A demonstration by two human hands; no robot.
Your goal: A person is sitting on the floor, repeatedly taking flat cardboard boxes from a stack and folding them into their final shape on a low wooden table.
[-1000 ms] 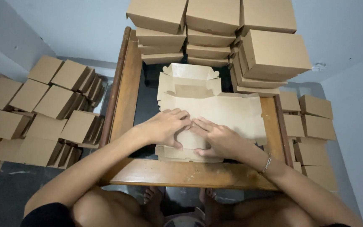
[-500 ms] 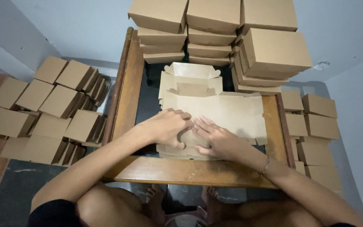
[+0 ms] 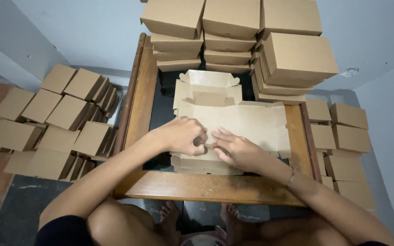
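Head view: left hand (image 3: pixel 184 135) and right hand (image 3: pixel 237 149) pinch flat cardboard blank (image 3: pixel 247 120).

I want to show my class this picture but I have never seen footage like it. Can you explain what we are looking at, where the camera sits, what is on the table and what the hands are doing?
No machine here: a seated person works with two bare hands. The camera is worn on their head and looks straight down, so you see their forearms, knees and feet.

In front is a wooden table with a dark middle. On it lies a pile of flat cardboard blanks, unfolded boxes. The left hand and the right hand both press on the top blank near its front edge, fingers curled at a fold.

At the table's far end stand stacks of finished boxes. More boxes sit on the floor to the left, and others to the right.
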